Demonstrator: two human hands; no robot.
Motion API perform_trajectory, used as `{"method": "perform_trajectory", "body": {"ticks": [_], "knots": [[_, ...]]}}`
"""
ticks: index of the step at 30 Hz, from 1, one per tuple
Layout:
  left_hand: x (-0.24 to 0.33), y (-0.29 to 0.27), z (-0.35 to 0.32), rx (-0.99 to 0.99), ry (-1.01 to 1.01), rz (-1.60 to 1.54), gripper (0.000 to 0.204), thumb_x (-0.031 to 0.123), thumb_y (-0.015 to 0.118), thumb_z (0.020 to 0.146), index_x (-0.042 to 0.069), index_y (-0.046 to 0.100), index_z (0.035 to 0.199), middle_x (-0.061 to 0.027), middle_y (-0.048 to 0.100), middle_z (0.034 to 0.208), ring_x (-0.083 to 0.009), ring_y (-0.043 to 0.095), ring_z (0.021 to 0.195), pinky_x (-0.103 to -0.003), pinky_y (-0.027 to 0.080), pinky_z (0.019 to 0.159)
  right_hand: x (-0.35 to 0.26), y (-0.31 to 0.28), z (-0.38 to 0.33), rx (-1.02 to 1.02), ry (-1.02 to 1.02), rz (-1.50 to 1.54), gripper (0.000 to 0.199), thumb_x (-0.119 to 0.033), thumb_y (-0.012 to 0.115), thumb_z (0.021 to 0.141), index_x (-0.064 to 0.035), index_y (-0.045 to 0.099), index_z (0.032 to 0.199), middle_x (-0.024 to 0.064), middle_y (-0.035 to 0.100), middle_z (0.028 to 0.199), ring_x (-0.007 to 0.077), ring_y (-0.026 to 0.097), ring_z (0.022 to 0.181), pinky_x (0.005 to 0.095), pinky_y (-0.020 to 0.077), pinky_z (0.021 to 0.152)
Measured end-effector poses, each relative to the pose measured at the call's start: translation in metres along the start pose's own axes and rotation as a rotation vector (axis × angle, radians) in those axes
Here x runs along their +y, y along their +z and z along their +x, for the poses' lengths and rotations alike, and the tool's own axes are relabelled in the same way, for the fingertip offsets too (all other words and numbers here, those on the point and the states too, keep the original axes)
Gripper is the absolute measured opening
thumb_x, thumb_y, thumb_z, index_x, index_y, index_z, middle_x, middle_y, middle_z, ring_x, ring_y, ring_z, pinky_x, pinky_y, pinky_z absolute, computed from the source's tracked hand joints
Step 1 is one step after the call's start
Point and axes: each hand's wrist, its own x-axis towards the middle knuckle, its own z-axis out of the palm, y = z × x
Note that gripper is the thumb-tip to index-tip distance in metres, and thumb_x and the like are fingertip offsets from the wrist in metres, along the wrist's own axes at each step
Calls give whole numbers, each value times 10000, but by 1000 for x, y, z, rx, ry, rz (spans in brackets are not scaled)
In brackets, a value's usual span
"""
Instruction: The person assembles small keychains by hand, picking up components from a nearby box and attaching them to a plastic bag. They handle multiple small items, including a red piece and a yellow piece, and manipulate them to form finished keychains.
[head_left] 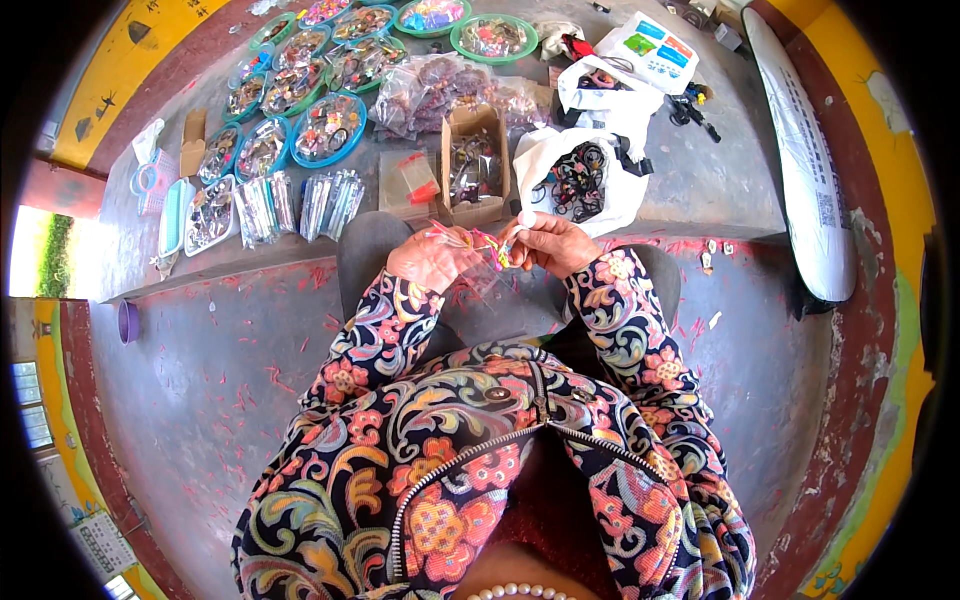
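Note:
My left hand (435, 262) is closed on the edge of a small clear plastic bag (484, 278), which hangs below the fingers. My right hand (556, 243) pinches a little bunch of pink, yellow and pale blue bands (496, 250) that look like hair ties, at the bag's mouth. Whether the bands are partly inside the bag I cannot tell. A small white round spot (527, 219) shows at the right thumb; its kind is unclear. Just beyond my hands stand an open cardboard box (447, 160) of small packaged items and a white bag (625, 195) with dark hair ties.
Blue and green round trays (322, 160) of small accessories crowd the raised ledge at the left. Bundles of slim clear packets (332, 205) lie near its edge. A flat clear packet stack (408, 182) sits left of the box. A long white wrapped roll (800, 150) leans at the right.

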Motion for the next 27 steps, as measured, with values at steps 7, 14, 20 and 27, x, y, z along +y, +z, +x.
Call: {"method": "perform_trajectory", "body": {"ticks": [7,14,20,27], "knots": [[2,5,0,43,16,0,226,133,475,812,-59,583,862,-166,532,963,-315,497,974,-434,397,875,-6,1,-2,14,-3,35,184,-177,475,867,-27,563,927,40,592,816,105,565,720,210,448,600],[1,-9,-2,77,9,-23,210,123,474,815,-43,587,874,-173,531,963,-319,495,981,-435,401,873,-4,7,-3,47,0,108,189,-212,496,859,-45,575,901,14,570,837,99,543,786,231,447,684],[2,-6,-1,59,5,-18,191,114,476,816,-30,585,876,-167,538,967,-333,500,977,-438,405,868,-4,4,-2,240,-77,63,233,-249,511,848,-31,561,912,34,579,856,111,539,788,237,431,667],[1,-16,-1,114,-34,-19,172,99,488,804,-30,579,872,-177,553,977,-365,484,1020,-439,402,873,-3,-2,-1,165,-130,138,232,-242,506,851,-29,557,927,47,588,857,122,556,777,247,440,683]]}}
